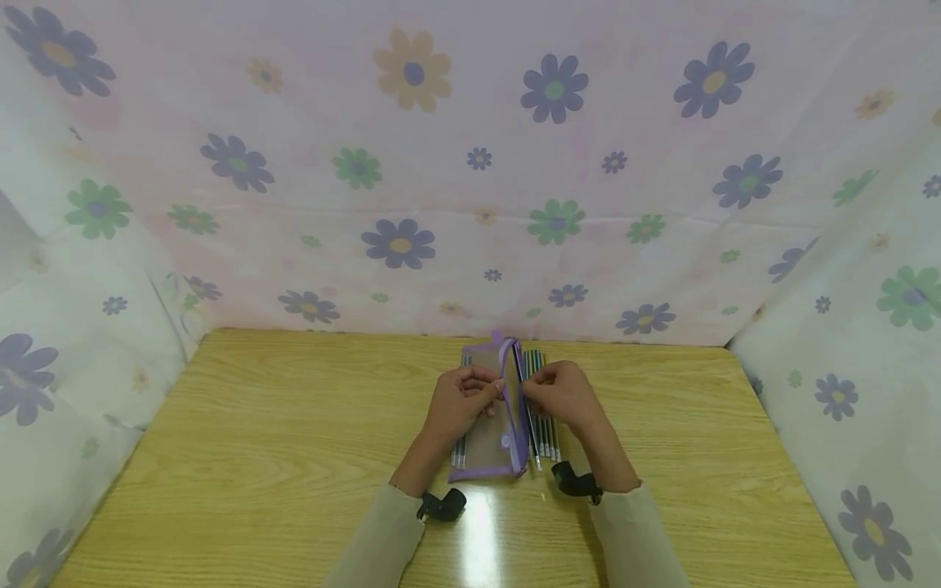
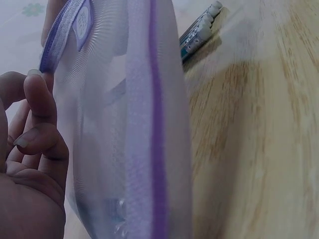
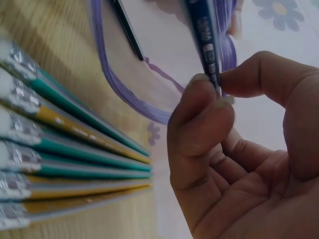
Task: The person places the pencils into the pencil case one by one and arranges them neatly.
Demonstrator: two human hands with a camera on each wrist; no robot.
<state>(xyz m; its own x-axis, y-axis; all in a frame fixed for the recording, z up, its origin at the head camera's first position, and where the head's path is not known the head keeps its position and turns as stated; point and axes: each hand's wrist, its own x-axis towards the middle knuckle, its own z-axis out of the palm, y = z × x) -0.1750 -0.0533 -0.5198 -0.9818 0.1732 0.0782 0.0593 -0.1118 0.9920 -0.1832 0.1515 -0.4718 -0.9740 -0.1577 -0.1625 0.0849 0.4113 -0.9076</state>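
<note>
A see-through mesh pencil pouch (image 1: 481, 425) with purple trim lies on the table, its zipper side parted towards the right. With thumb and fingers my left hand (image 1: 457, 402) pinches the zipper edge (image 2: 56, 42) of the opening. My right hand (image 1: 566, 398) pinches a dark blue pencil (image 3: 203, 42) between thumb and fingertips, at the pouch's opening. Several pencils (image 1: 459, 453) show through the mesh along the pouch's left side. Right of the pouch, under my right hand, a row of green and yellow pencils (image 3: 79, 130) with white erasers lies side by side.
The wood-grain table (image 1: 294, 425) reaches back to a flowered cloth (image 1: 456, 188), which also hangs at both sides. Black wrist cameras (image 1: 443, 505) sit on both wrists, close over the table in front of the pouch.
</note>
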